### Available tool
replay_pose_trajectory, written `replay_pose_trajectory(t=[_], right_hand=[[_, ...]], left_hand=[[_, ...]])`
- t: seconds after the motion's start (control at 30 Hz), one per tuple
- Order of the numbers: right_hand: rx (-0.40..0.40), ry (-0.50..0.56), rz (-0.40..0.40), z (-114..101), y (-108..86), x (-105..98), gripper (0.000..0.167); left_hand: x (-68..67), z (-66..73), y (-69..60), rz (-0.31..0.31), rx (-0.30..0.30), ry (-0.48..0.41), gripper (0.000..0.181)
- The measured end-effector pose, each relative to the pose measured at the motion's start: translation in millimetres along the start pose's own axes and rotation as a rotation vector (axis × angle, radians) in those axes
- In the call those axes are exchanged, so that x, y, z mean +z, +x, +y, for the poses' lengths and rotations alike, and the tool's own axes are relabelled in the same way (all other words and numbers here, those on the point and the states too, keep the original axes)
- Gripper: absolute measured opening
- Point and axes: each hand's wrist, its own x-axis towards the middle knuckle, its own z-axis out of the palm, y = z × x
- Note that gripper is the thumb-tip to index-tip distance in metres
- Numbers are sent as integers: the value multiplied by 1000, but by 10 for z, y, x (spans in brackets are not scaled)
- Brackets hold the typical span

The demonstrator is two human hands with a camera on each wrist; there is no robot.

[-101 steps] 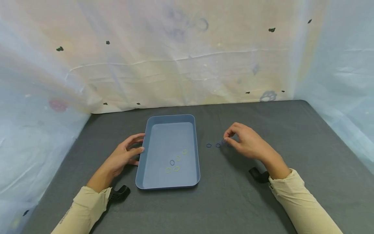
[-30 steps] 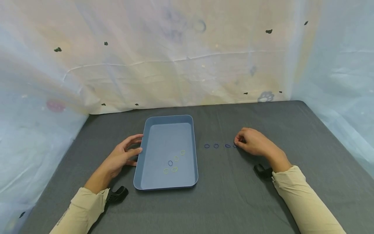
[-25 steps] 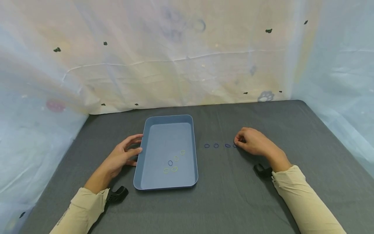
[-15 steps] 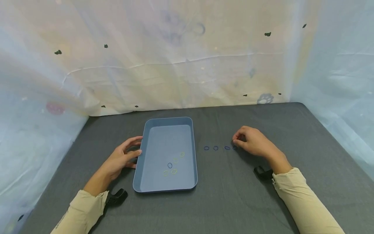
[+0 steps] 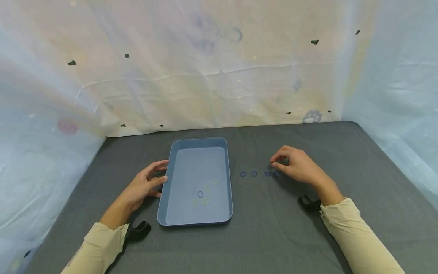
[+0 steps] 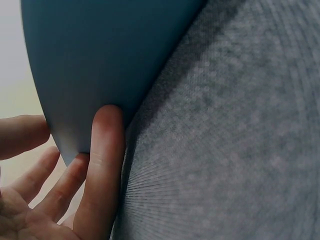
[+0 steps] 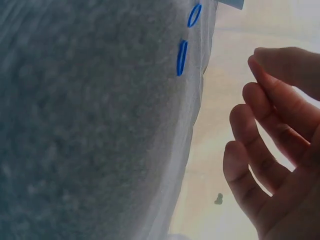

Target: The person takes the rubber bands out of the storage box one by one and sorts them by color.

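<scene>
My left hand (image 5: 142,186) touches the left wall of a blue-grey rectangular tray (image 5: 195,163), its thumb and fingers spread along it. In the left wrist view the fingers (image 6: 107,150) lie against the tray's outer side. Inside the tray lie several thin yellow rubber bands (image 5: 205,201) and one blue rubber band (image 5: 200,194). To the right of the tray, several blue rubber bands (image 5: 254,174) form a row on the cloth. My right hand (image 5: 295,165) hovers just above the row's right end, fingers loosely bent. The right wrist view shows nothing between its fingertips (image 7: 250,92).
A dark grey cloth (image 5: 267,236) covers the table. Pale printed sheeting (image 5: 219,87) rises behind it and along both sides. A black strap piece (image 5: 309,203) hangs at the right wrist, another black strap piece (image 5: 138,231) at the left.
Earlier my right hand laid blue bands at the row's right side. It has since let go of the last one and lifted slightly up and left. My left hand stays at the tray.
</scene>
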Motion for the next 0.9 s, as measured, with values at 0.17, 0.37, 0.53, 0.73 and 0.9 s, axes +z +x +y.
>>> replay_pose_trajectory(t=[0.17, 0.37, 0.53, 0.73, 0.9], right_hand=[[-15, 12, 18, -20, 8, -9, 14], [-19, 13, 33, -55, 11, -26, 15], [-23, 19, 42, -81, -2, -48, 15], [-47, 29, 63, -116, -2, -60, 17], [-75, 69, 48, -222, 26, -41, 18]], left_hand=[[7, -14, 16, 10, -7, 0, 63], [26, -11, 31, 22, -8, -2, 62], [45, 3, 33, 16, -1, -2, 62], [49, -6, 31, 7, 11, -1, 63], [28, -30, 34, 16, 6, -2, 62]])
